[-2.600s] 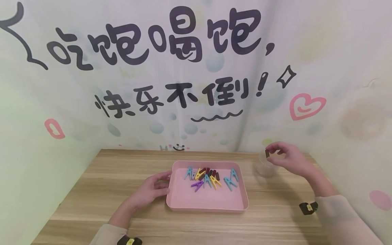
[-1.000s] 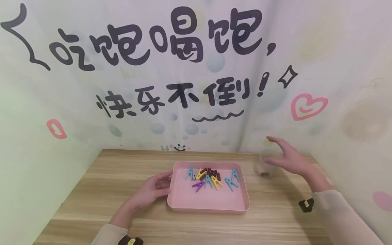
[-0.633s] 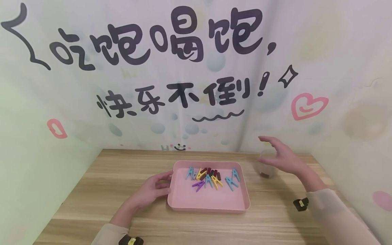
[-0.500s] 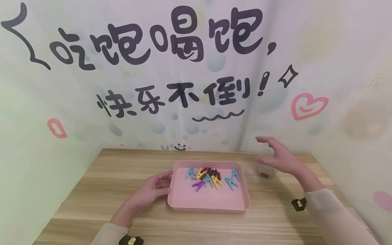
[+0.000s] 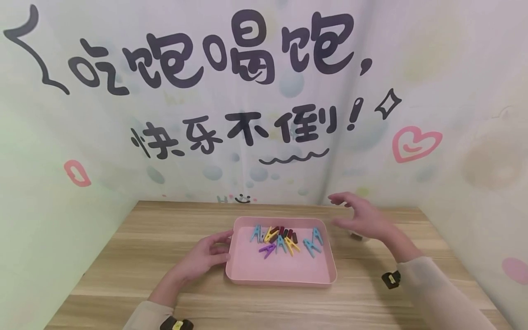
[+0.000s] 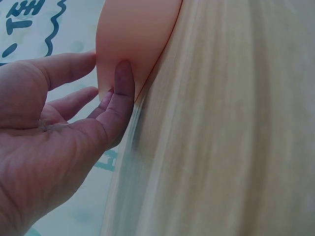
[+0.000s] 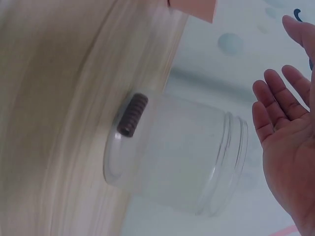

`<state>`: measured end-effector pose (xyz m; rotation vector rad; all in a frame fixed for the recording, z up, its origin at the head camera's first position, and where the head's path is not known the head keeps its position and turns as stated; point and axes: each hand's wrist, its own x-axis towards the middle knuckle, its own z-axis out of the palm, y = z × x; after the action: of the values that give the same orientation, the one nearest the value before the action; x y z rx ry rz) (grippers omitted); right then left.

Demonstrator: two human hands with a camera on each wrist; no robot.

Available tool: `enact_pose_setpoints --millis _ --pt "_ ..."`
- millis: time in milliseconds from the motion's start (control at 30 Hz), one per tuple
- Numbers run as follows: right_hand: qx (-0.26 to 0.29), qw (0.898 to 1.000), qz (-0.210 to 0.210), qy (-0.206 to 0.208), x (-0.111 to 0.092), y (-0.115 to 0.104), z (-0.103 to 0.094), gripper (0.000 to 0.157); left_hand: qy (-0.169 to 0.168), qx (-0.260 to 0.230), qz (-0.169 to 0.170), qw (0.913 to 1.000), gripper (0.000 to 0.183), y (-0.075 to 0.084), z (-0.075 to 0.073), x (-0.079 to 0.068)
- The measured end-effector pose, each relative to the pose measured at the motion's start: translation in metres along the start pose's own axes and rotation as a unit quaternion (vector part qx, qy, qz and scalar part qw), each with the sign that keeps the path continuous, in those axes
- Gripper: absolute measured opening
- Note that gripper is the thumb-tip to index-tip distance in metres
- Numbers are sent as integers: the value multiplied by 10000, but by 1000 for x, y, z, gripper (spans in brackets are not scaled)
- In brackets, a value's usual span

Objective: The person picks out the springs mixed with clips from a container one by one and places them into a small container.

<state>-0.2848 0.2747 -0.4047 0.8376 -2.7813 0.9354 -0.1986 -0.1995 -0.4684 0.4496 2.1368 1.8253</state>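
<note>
My left hand (image 5: 201, 258) rests its fingertips against the left wall of a pink tray (image 5: 280, 272). In the left wrist view its fingers (image 6: 125, 78) touch the tray's outer wall without curling round it. Several clothespins lie in the tray, among them a purple clothespin (image 5: 267, 250) and a yellow clothespin (image 5: 291, 246), with short dark red, brown and green pieces between them. My right hand (image 5: 363, 220) holds nothing, fingers spread, between tray and jar. A clear jar (image 7: 182, 152) stands behind it, mostly hidden in the head view. One brown ridged tube (image 7: 133, 115) lies at its bottom.
Everything stands on a wood-grain table (image 5: 173, 302). A printed curtain (image 5: 264, 178) with black lettering closes off the back, and pale walls rise at both sides. Blue clothespins (image 5: 311, 247) lie toward the tray's right side.
The right hand let a brown ridged tube go into the jar, then moved left and a little forward, toward the tray. The left hand and the tray stayed in place.
</note>
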Motion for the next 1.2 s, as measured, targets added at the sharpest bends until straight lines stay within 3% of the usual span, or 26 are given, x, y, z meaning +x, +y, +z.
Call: enact_pose_setpoints --millis 233,400,600,1000,1200 --pt "-114 9999 77 -91 7 -9 16 64 -31 57 73 10000 67 2 0 -1" --pt "3 9998 -139 -146 12 -13 27 56 -10 59 57 10000 67 3 0 -2" --pt "-18 9983 -426 -407 17 -23 38 49 -6 28 47 10000 67 2 0 -1" --pt "158 9936 -419 -1035 24 -33 57 50 40 156 -26 9999 67 1 0 0" --pt "173 9921 -627 -1075 26 -31 68 45 56 224 -40 9997 67 2 0 0"
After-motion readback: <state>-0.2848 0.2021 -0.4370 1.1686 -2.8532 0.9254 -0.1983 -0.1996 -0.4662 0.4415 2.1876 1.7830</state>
